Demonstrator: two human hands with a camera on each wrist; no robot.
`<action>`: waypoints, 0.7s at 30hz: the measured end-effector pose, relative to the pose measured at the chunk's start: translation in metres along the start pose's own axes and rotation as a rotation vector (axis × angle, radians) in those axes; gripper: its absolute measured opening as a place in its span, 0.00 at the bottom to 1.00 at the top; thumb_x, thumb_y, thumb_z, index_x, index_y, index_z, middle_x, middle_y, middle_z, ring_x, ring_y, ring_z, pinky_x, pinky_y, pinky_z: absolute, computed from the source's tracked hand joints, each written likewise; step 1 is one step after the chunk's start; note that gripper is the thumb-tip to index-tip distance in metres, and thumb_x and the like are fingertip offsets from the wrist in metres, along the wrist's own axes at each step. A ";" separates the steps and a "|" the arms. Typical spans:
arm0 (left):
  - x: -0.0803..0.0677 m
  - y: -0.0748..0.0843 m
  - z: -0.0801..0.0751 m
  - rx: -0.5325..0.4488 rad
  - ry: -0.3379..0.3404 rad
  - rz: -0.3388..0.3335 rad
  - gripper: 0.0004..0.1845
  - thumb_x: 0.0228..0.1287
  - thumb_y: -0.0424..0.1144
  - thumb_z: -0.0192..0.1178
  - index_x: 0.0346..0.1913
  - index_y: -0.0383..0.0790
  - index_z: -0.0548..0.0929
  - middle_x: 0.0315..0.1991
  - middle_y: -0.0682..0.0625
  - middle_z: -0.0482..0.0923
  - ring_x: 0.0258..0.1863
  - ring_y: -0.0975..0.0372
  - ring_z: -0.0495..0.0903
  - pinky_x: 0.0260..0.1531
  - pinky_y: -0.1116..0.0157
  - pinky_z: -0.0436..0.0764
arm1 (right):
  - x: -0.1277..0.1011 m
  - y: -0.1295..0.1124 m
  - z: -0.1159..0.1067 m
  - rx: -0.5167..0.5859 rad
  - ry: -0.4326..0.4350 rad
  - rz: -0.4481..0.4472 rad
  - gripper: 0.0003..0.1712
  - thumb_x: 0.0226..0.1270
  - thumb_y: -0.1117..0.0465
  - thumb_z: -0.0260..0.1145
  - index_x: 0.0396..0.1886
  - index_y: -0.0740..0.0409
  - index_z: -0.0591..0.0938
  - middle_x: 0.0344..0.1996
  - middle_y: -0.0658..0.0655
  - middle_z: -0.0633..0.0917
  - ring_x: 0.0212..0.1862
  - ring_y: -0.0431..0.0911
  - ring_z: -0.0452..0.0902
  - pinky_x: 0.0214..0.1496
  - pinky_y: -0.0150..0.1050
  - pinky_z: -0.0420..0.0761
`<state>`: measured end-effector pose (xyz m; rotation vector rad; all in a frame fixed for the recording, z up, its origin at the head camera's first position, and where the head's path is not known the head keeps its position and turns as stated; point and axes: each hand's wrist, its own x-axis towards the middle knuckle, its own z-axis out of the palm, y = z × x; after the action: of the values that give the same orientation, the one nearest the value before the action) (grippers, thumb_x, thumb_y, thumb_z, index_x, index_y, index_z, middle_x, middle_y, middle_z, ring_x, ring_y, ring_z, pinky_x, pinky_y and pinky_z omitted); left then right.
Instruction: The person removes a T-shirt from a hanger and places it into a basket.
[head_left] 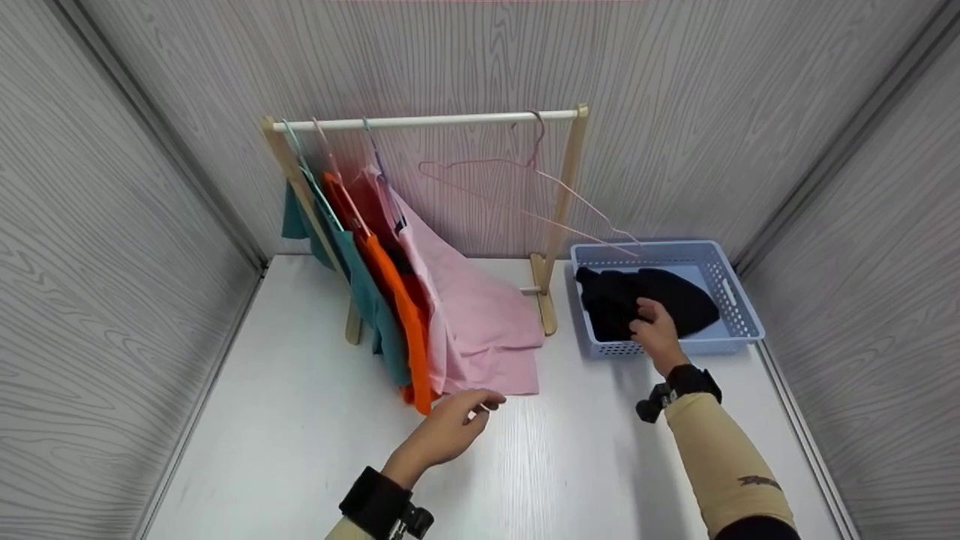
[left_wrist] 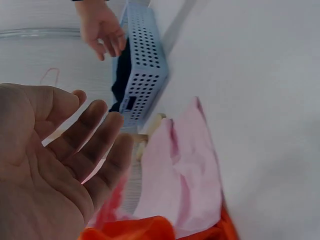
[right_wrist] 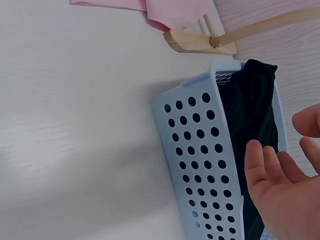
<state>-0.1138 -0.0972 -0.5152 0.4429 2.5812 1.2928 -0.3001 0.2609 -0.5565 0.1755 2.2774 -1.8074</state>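
Observation:
My right hand (head_left: pixel 656 330) reaches over the front wall of a light blue perforated basket (head_left: pixel 720 346), fingers relaxed just above a black garment (head_left: pixel 679 296) lying inside. The right wrist view shows that hand (right_wrist: pixel 280 195) with straight fingers beside the black garment (right_wrist: pixel 250 110), gripping nothing. My left hand (head_left: pixel 457 427) hovers over the white table, palm open (left_wrist: pixel 55 160), close to the hem of a pink garment (head_left: pixel 480 315). It holds nothing.
A small wooden rack (head_left: pixel 427 120) carries teal (head_left: pixel 364 285), orange (head_left: pixel 401 315) and pink garments on hangers, plus an empty pink wire hanger (head_left: pixel 525 187) at its right end. The rack's foot (right_wrist: pixel 197 42) stands beside the basket (right_wrist: pixel 195 145). Grey walls enclose three sides.

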 end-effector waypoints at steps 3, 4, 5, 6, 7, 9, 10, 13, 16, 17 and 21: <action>0.007 0.020 -0.023 0.005 0.055 0.038 0.16 0.74 0.36 0.48 0.60 0.47 0.78 0.54 0.51 0.81 0.52 0.61 0.78 0.55 0.57 0.79 | -0.009 0.005 -0.006 -0.093 -0.028 -0.019 0.31 0.72 0.69 0.48 0.73 0.64 0.58 0.71 0.70 0.60 0.62 0.56 0.67 0.58 0.45 0.75; 0.010 0.028 -0.031 0.011 0.077 0.044 0.16 0.74 0.36 0.49 0.60 0.48 0.78 0.55 0.51 0.80 0.51 0.61 0.78 0.54 0.58 0.80 | -0.013 0.006 -0.008 -0.120 -0.043 -0.020 0.30 0.72 0.68 0.49 0.72 0.65 0.59 0.69 0.70 0.62 0.59 0.53 0.69 0.55 0.43 0.77; 0.013 0.036 -0.041 0.018 0.101 0.046 0.16 0.74 0.37 0.49 0.60 0.48 0.78 0.55 0.51 0.80 0.51 0.61 0.79 0.54 0.59 0.80 | -0.017 0.006 -0.009 -0.142 -0.059 -0.018 0.29 0.72 0.67 0.50 0.71 0.66 0.61 0.68 0.70 0.64 0.56 0.51 0.70 0.53 0.42 0.77; 0.017 0.043 -0.050 0.020 0.124 0.044 0.16 0.74 0.37 0.49 0.60 0.49 0.78 0.55 0.51 0.80 0.51 0.61 0.79 0.54 0.60 0.80 | -0.021 0.007 -0.010 -0.166 -0.079 -0.020 0.28 0.73 0.66 0.50 0.70 0.66 0.62 0.66 0.71 0.65 0.54 0.49 0.71 0.51 0.41 0.78; 0.021 0.050 -0.060 0.026 0.149 0.044 0.16 0.74 0.37 0.49 0.60 0.49 0.79 0.55 0.52 0.80 0.51 0.61 0.78 0.54 0.60 0.80 | -0.025 0.007 -0.011 -0.190 -0.098 -0.024 0.27 0.73 0.65 0.51 0.69 0.67 0.63 0.65 0.71 0.67 0.54 0.49 0.71 0.51 0.40 0.78; 0.028 0.063 -0.079 0.039 0.206 0.036 0.16 0.73 0.37 0.50 0.59 0.49 0.79 0.55 0.52 0.80 0.51 0.61 0.78 0.54 0.61 0.80 | -0.033 0.007 -0.011 -0.216 -0.135 -0.019 0.25 0.74 0.64 0.52 0.68 0.67 0.65 0.63 0.70 0.69 0.55 0.50 0.73 0.52 0.42 0.79; 0.032 0.068 -0.088 0.048 0.241 0.033 0.16 0.73 0.37 0.50 0.59 0.49 0.79 0.55 0.52 0.80 0.51 0.61 0.78 0.55 0.60 0.80 | -0.037 0.007 -0.010 -0.228 -0.153 -0.020 0.25 0.74 0.64 0.52 0.67 0.67 0.66 0.62 0.70 0.70 0.56 0.52 0.73 0.52 0.43 0.79; 0.042 0.076 -0.112 0.075 0.370 0.010 0.15 0.72 0.37 0.51 0.57 0.48 0.79 0.55 0.51 0.79 0.52 0.60 0.77 0.57 0.59 0.78 | -0.047 0.008 -0.006 -0.267 -0.212 -0.030 0.25 0.75 0.63 0.53 0.67 0.68 0.66 0.61 0.70 0.71 0.59 0.59 0.73 0.54 0.45 0.79; 0.050 0.076 -0.126 0.099 0.512 -0.070 0.15 0.71 0.38 0.53 0.57 0.46 0.77 0.55 0.47 0.76 0.50 0.57 0.76 0.58 0.57 0.78 | -0.058 0.011 0.000 -0.288 -0.267 -0.027 0.24 0.75 0.62 0.53 0.66 0.67 0.67 0.61 0.70 0.73 0.58 0.60 0.74 0.53 0.45 0.80; 0.053 0.075 -0.128 0.094 0.544 -0.108 0.15 0.71 0.39 0.53 0.58 0.45 0.75 0.54 0.46 0.75 0.49 0.56 0.75 0.58 0.56 0.77 | -0.061 0.012 0.002 -0.295 -0.286 -0.027 0.25 0.74 0.62 0.54 0.66 0.68 0.67 0.60 0.70 0.74 0.57 0.59 0.75 0.52 0.45 0.80; 0.059 0.070 -0.129 0.099 0.573 -0.282 0.20 0.70 0.44 0.53 0.60 0.42 0.68 0.52 0.42 0.74 0.47 0.51 0.75 0.57 0.53 0.77 | -0.073 0.017 0.012 -0.301 -0.337 -0.024 0.23 0.74 0.61 0.55 0.64 0.67 0.69 0.57 0.69 0.77 0.53 0.55 0.78 0.52 0.48 0.79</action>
<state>-0.1996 -0.1315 -0.3862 -0.3239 3.0206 1.3394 -0.2245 0.2563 -0.5570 -0.1937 2.2699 -1.3558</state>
